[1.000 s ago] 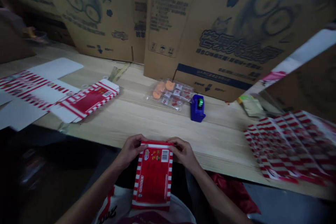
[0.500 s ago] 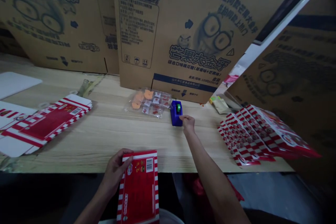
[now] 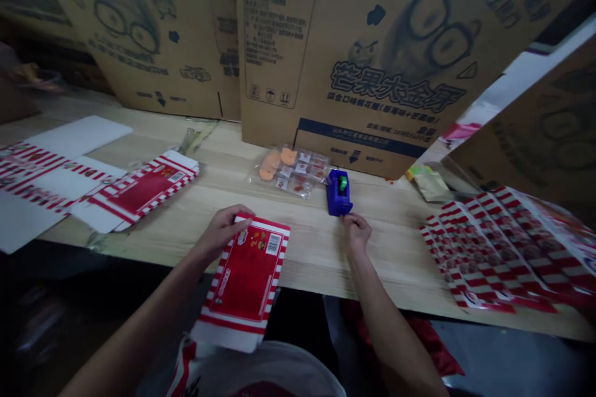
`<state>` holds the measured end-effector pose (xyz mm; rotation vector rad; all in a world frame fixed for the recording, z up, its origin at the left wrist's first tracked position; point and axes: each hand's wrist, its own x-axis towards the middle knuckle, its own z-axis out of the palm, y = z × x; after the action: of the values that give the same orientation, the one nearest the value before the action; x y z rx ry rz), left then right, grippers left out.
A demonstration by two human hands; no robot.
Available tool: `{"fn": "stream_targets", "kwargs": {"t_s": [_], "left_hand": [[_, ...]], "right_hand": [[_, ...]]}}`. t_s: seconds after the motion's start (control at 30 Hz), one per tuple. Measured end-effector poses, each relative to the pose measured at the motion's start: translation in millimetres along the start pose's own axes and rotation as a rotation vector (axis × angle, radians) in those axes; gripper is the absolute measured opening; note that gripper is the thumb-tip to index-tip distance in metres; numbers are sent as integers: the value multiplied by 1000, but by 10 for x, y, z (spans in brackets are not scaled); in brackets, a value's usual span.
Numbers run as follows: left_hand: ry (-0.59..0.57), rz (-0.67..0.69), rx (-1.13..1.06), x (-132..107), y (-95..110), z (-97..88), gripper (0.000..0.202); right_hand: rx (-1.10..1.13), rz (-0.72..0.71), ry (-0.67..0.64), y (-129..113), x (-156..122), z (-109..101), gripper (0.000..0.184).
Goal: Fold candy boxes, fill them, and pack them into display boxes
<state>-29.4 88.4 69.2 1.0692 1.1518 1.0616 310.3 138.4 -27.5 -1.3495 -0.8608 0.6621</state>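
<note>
As box (image 3: 246,276) slants rightward, barcode end (image 3: 270,234) away

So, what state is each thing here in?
Red carton: tilted, white flap sticking out
Left hand: gripping the carton's upper edge
Tape dispenser: standing, green roll fitted
Right hand: fingers at the dispenser's near end, grip unclear
Clear packets: lying flat, sealing unclear
Cartons at left: flat, overlapping
Striped boxes: closely lined up
Cardboard boxes: upright, tops out of view
</note>
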Motion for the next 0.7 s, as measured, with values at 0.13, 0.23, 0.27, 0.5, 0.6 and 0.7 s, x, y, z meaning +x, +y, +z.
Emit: {"fn": "stream_targets", "kwargs": {"t_s": [0.13,0.23,0.27,0.5,0.6,0.7], "left_hand": [[-287,-69,155,146,138,-37,25],[-424,-81,212,185,126,52,21],[-447,-81,214,186,108,92,20],[-499,-48,209,50,40,173,18],[-559,-37,194,-62,114,136,20],[-693,-35,173,-143,221,104,22]], "right_hand": [[54,132,-199,-280,-285,88,36],[12,155,-706,-613,-643,266,29],[-23,115,-886,-715,-752,339,26],[-340,-91,-1044,-898,-1028,614,26],[-288,42,-1125,-861,-1037,586,26],[-28,411,-1401,-870,-1142,592,48]]}}
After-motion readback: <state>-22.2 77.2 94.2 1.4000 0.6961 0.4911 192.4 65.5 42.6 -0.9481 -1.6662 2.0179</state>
